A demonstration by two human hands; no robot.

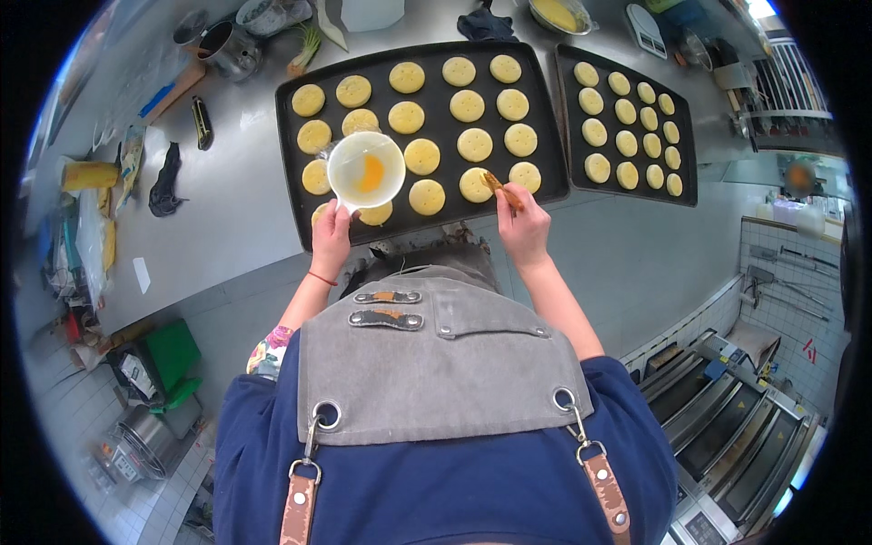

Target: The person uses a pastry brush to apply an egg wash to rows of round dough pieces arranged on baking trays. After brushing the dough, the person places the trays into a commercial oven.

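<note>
My left hand (pixel 332 235) grips the handle of a white cup (pixel 366 170) with yellow-orange liquid, probably egg, at its bottom and plastic film on its rim. The cup is above the left part of a black baking tray (pixel 436 218) that bears rows of round, flat, pale-yellow dough pieces with small holes. My right hand (pixel 523 221) pinches a pastry brush (pixel 504 192) with a brown handle. The brush tip is at the right edge of a dough round (pixel 475 185) in the tray's near row. Fingers hide part of the brush.
A second black tray (pixel 569 136) of dough rounds stands to the right on the steel worktable (pixel 225 204). A utility knife (pixel 201 122), a dark cloth (pixel 165 180) and a metal pitcher (pixel 231 51) lie or stand left. Behind are a bowl (pixel 560 15) and a kitchen scale (pixel 646 30).
</note>
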